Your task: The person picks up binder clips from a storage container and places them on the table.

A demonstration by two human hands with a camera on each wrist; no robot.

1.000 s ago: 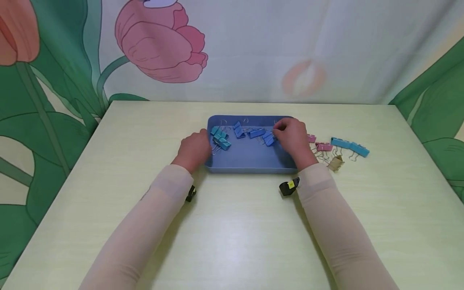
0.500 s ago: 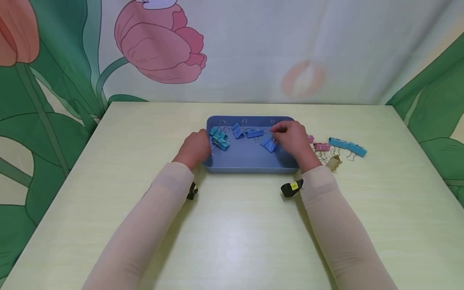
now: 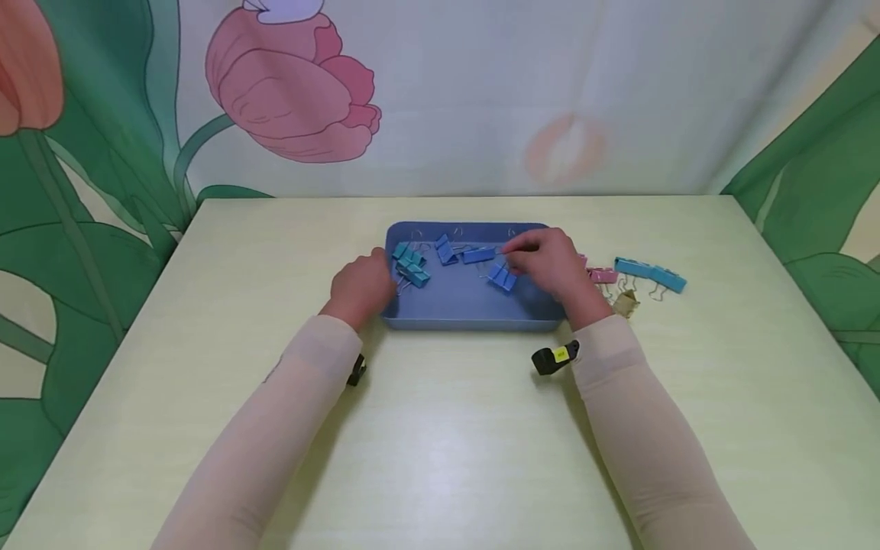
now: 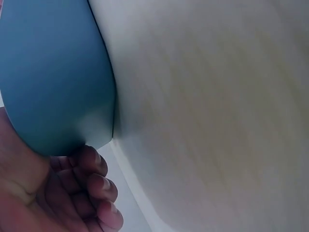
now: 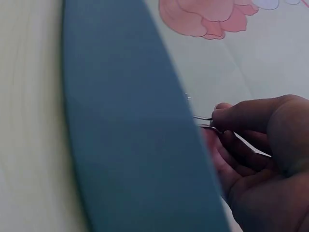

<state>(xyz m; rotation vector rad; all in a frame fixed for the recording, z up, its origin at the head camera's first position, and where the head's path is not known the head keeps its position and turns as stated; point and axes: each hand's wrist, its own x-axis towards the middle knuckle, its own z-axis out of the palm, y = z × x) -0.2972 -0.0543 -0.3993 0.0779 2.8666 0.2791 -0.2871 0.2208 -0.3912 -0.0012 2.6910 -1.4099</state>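
In the head view a blue tray holds several binder clips. Teal clips lie by its left wall; a dark blue clip, a flat-lying blue clip and a lighter blue clip are further right. My left hand grips the tray's left side, fingers curled at its wall in the left wrist view. Over the tray's right part, my right hand pinches thin wire handles of a blue binder clip between thumb and fingers; in the right wrist view the tray wall hides the clip's body.
Right of the tray, on the pale table, lie pink clips, light blue clips and a gold clip. My right forearm passes close by them. A flower-printed curtain hangs behind the table.
My right hand has shifted slightly left, and the lighter blue clip has turned and moved a little toward the tray's front. The left hand stays at the tray's side; the head view has shifted slightly.
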